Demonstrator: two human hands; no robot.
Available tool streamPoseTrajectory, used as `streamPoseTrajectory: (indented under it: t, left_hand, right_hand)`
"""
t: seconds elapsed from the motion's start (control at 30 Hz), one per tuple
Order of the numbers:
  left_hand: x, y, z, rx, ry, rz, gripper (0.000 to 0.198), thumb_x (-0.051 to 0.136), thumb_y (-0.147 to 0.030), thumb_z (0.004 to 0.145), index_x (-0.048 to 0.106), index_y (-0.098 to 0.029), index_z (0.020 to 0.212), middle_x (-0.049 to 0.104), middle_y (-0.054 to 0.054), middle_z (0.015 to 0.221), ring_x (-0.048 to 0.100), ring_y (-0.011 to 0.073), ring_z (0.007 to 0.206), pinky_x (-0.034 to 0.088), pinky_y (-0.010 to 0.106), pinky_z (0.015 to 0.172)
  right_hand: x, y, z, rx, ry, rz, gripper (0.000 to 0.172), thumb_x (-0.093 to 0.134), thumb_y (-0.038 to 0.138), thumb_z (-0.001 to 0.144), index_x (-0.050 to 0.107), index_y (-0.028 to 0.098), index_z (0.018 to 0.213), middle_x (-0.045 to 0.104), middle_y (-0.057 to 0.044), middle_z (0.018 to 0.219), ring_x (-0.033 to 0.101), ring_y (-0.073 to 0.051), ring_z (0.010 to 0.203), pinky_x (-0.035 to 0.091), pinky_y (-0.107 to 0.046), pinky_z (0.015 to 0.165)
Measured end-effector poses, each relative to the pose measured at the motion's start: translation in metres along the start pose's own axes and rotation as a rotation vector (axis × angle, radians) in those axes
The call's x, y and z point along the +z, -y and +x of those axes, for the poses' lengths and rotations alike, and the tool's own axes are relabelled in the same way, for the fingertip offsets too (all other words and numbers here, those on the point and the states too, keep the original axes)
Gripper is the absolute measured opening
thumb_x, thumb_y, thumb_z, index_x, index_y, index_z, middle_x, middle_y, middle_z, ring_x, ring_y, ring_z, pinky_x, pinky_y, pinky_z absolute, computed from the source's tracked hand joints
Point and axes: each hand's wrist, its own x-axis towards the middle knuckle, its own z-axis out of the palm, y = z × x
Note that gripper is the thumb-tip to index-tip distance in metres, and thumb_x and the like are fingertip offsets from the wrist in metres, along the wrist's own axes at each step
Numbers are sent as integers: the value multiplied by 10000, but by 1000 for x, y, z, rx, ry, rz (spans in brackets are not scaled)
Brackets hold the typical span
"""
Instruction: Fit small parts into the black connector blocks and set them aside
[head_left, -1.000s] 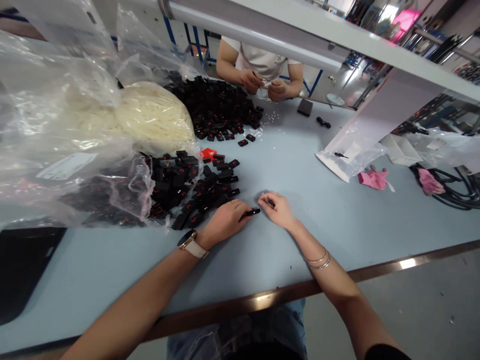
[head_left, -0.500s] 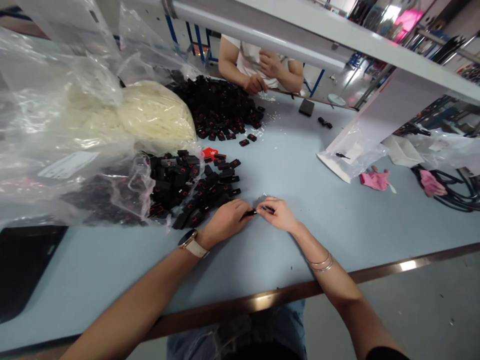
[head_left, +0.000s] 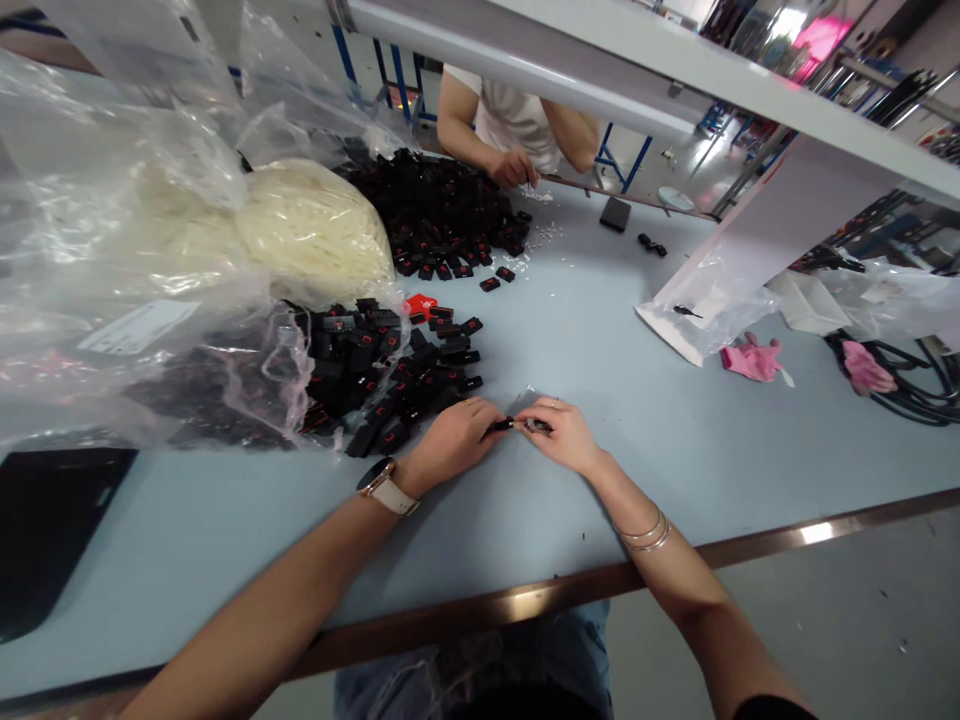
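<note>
Over the blue-grey tabletop, my left hand [head_left: 466,432] is closed on a small black plastic piece [head_left: 501,425], whose end sticks out toward the right. Facing it, my right hand [head_left: 559,430] has its fingers pinched together around a small dark object with a shiny part [head_left: 538,426]; its kind is hidden by the fingers. Both hands' fingertips meet at the black piece's end. Just left of my left hand lies a heap of black plastic parts [head_left: 420,385] with red marks, partly inside a clear bag [head_left: 247,370].
A larger black pile [head_left: 450,210] lies farther back beside a bag of cream-coloured pieces [head_left: 315,225]. Across the table a co-worker's hand [head_left: 514,168] is near scattered white bits [head_left: 541,235]. Pink gloves [head_left: 752,358] lie right; a black tray [head_left: 56,530] lies left. A shelf [head_left: 712,80] crosses above.
My right hand has shifted very slightly, and the dark object in it has turned a little. My left hand stays put. The co-worker's raised hand has moved up out of sight.
</note>
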Motion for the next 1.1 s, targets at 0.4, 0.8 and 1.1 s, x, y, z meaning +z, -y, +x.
streamPoseTrajectory:
  t: [0.4, 0.8, 1.1]
  left_hand:
    - [1, 1, 0, -2, -12, 12, 140, 531, -244, 898, 592, -153, 811, 622, 50, 755, 583, 171, 703, 471, 279, 632]
    - [1, 0, 0, -20, -10, -11, 163, 532, -276, 899, 588, -156, 804, 628, 53, 767, 587, 164, 710, 479, 279, 647]
    - [2, 1, 0, -13, -23, -13, 167, 525, -286, 904, 592, -154, 825, 628, 50, 771, 580, 162, 704, 479, 280, 644]
  right_hand:
    - [-4, 6, -1, -43, 138, -247, 155, 585, 231, 854, 707, 245, 949, 678, -30, 812, 591, -126, 699, 400, -228, 610]
    - [-5, 15, -4, 183, -431, 364, 532, 293, 510, 954, 672, 181, 778, 647, -78, 827, 604, -169, 756, 490, -315, 707]
    - [0, 21, -6, 287, -353, 355, 524, 344, 534, 930, 656, 184, 697, 559, -6, 540, 536, -121, 486, 482, -262, 560]
